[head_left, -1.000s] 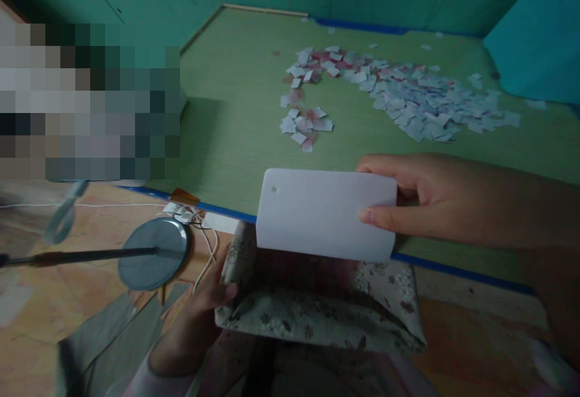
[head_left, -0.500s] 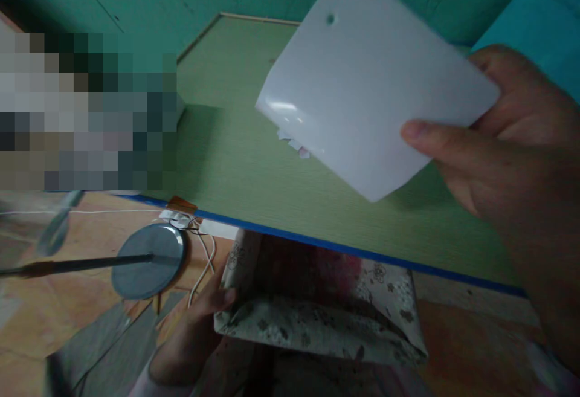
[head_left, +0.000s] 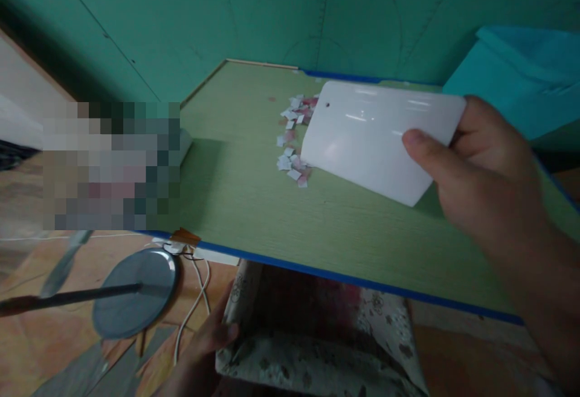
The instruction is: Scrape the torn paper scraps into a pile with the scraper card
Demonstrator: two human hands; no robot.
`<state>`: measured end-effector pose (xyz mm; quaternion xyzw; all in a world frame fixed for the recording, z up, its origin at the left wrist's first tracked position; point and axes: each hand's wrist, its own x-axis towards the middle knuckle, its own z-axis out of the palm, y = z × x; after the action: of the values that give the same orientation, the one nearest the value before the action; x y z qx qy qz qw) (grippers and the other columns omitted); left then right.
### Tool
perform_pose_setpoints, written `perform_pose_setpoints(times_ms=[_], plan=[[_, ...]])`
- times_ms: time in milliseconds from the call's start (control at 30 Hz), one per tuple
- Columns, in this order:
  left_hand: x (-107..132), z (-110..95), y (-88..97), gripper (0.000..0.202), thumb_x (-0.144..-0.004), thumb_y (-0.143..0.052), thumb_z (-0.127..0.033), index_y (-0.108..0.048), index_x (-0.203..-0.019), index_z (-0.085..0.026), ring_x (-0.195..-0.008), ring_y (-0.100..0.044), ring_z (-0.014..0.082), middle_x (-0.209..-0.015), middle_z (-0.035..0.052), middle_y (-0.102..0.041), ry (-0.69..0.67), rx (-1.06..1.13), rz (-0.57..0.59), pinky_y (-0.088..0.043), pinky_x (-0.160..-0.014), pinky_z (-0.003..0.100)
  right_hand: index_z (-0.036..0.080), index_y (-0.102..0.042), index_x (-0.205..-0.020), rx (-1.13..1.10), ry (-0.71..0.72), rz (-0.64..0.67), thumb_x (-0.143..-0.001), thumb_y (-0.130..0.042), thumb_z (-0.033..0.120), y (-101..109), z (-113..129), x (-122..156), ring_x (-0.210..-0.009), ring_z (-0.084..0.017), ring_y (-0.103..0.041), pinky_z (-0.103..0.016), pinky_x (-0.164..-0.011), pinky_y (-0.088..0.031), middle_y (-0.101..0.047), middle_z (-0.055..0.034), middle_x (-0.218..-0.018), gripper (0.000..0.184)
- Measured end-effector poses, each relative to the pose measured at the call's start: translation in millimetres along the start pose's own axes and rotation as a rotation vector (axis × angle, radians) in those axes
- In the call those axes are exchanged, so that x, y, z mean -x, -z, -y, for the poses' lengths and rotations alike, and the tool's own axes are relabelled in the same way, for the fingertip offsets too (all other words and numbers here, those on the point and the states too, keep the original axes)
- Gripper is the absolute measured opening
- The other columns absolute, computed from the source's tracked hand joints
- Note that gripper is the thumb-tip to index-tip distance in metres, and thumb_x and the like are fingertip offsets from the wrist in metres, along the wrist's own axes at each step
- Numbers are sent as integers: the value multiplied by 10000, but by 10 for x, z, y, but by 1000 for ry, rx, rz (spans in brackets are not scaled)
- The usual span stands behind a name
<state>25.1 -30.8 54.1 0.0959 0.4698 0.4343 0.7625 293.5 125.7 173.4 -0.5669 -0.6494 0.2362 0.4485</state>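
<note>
A white, bendy plastic scraper sheet [head_left: 362, 137] with a small hole near one corner is gripped in my right hand [head_left: 471, 155], thumb on top and fingers beneath. Its left edge stands by a scatter of small white and pinkish paper scraps [head_left: 292, 161] on the green tabletop [head_left: 244, 203]; part of the scraps is hidden behind it. Below the table's blue front edge, my left hand [head_left: 211, 339] clasps the left side of a floral fabric bin [head_left: 317, 358], thumb over the rim. Reddish bits or stains show in the bin's dark inside.
A turquoise container [head_left: 521, 77] stands at the back right against the green wall [head_left: 272, 16]. At left, a blurred-out area covers part of the table. On the floor are a round grey metal base with a pole [head_left: 136, 300] and white cables [head_left: 194, 306].
My right hand has lowered and turned the scraper sheet, so it lies flatter over the table and more paper scraps show. My left hand keeps its hold on the bin. The camera view has tilted up.
</note>
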Motion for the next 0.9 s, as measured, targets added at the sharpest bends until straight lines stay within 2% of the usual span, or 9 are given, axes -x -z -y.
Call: perform_pose_setpoints(times_ms=[100,200,400,567,633,767,900], plan=[[-4,-1,-16,441,-694,-548,-209,-598,-1115,-328,-1119,-514,287,-1074,-23,-689,-1,15,47,-415,-907,372,231,-556,-955,43,-16,5,-750,-565,414,-6,13,-8,-872,-168,-562,-320,-717,-448,-615,-17,-980,275],[-22,9,4,450,-703,-536,-189,-587,-1131,-315,-1132,-501,273,-1079,-24,-687,-12,-9,41,-393,-930,357,214,-551,-970,44,-30,16,-770,-553,368,0,-11,-34,-803,-142,-567,-293,-651,-452,-624,-14,-936,253],[-39,49,95,563,-661,-597,-244,-508,-1210,-328,-1140,-487,284,-1067,-32,-686,25,16,22,-391,-930,367,178,-574,-896,-35,96,-25,-762,-560,199,-69,-122,-69,-629,-86,-552,-205,-489,-419,-619,36,-756,136],[-55,48,73,569,-675,-576,-244,-485,-1226,-351,-1190,-435,269,-1106,-48,-666,18,52,75,-366,-951,364,204,-592,-890,-109,90,96,-763,-570,246,-108,-134,-55,-604,-73,-545,-180,-469,-414,-613,53,-719,135],[-59,51,72,573,-660,-585,-241,-496,-1215,-356,-1190,-435,272,-1104,-50,-668,15,46,62,-357,-957,369,229,-599,-912,-164,80,147,-766,-571,280,-98,-142,-51,-632,-78,-558,-183,-494,-432,-612,61,-729,157],[-56,60,81,545,-627,-615,-251,-555,-1157,-361,-1202,-421,281,-1083,-52,-678,19,19,60,-335,-974,374,256,-591,-971,-249,61,134,-771,-568,272,-80,-159,-54,-669,-78,-567,-197,-553,-464,-618,70,-774,202],[-57,57,74,493,-654,-594,-253,-573,-1130,-376,-1210,-409,268,-1080,-63,-676,32,34,56,-322,-980,369,251,-592,-971,-244,73,125,-773,-569,247,-100,-134,-38,-691,-76,-571,-192,-566,-470,-621,67,-775,200]])
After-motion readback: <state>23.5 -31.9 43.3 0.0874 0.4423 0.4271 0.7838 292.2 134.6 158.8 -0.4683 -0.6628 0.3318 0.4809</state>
